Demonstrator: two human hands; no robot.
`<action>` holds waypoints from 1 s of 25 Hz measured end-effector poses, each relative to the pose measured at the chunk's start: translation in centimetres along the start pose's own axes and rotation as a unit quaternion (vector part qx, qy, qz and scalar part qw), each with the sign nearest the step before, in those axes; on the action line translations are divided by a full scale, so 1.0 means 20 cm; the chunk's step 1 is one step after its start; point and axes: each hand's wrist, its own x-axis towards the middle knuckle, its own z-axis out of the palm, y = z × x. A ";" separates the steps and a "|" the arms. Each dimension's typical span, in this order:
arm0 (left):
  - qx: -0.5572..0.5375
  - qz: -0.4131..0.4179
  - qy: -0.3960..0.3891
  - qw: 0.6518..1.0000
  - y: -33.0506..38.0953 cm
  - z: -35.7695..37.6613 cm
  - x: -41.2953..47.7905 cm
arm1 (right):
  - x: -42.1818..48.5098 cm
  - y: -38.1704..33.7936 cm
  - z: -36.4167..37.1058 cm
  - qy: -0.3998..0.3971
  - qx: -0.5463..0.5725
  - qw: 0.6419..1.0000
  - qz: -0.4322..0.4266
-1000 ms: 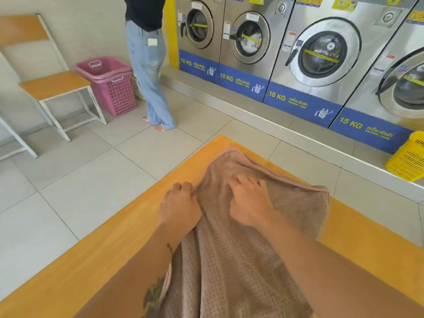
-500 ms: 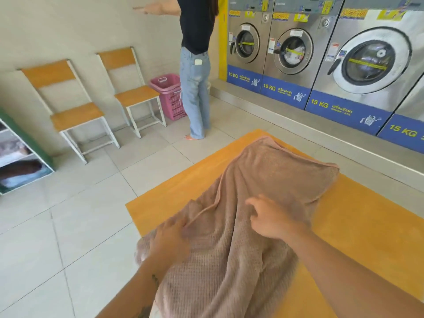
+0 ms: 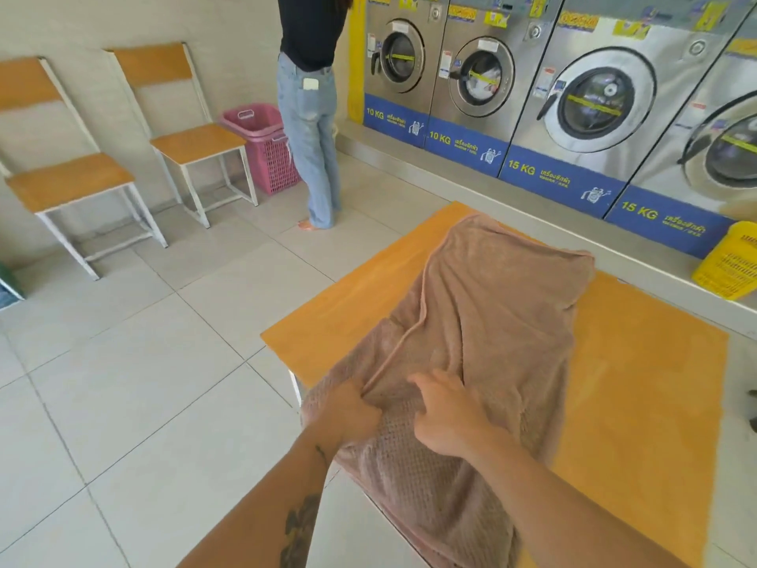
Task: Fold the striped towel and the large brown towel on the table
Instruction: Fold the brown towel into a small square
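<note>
While the large brown towel (image 3: 483,321) lies lengthwise on the orange worktop (image 3: 639,383), both hands are on its near part. The towel is folded over itself, and a hemmed edge runs from its far left corner down toward the hands. Its far end reaches close to the far corner of the worktop, and its near end hangs over the near edge, so a part of the cloth is off the surface. The fabric is wrinkled, with some long creases along the middle.

The left hand (image 3: 352,412) is closed, and its fingers pinch the hemmed edge of the towel where this edge comes to the near left side. The right hand (image 3: 450,420) is just beside it, to the right, palm down on the cloth with the fingers bent and a little spread; it presses on the towel, but I cannot tell if it holds a fold. Both forearms come in from the near side, and the left one has a dark tattoo.

On the far right stands a row of steel washing machines (image 3: 594,96) with blue labels. A person in blue jeans (image 3: 311,133) stands at the far side near them, next to a pink laundry basket (image 3: 266,145). Two chairs (image 3: 123,157) with wooden seats stand at the far left wall. A yellow basket (image 3: 733,260) is at the right, by the machines.
</note>
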 end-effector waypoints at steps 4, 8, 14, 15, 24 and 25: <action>-0.077 0.045 0.053 0.995 -0.10 -0.15 -0.04 | -0.05 -0.14 0.09 0.011 -0.042 0.998 0.053; -0.061 -0.002 0.103 0.993 -0.30 -0.30 -0.05 | -0.10 -0.13 0.17 -0.007 -0.077 0.991 0.108; 0.047 -0.011 0.119 0.992 -0.45 -0.28 -0.05 | -0.23 -0.08 0.31 0.074 -0.050 0.990 0.105; 0.079 0.013 0.136 0.988 -0.46 -0.26 -0.07 | -0.27 -0.08 0.33 0.089 -0.038 0.989 0.108; 0.213 0.161 0.092 0.959 -0.64 -0.13 -0.30 | -0.78 -0.11 0.58 0.079 -0.002 0.973 0.217; 0.207 0.152 0.088 0.963 -0.64 -0.13 -0.30 | -0.82 -0.11 0.61 0.075 0.015 0.969 0.236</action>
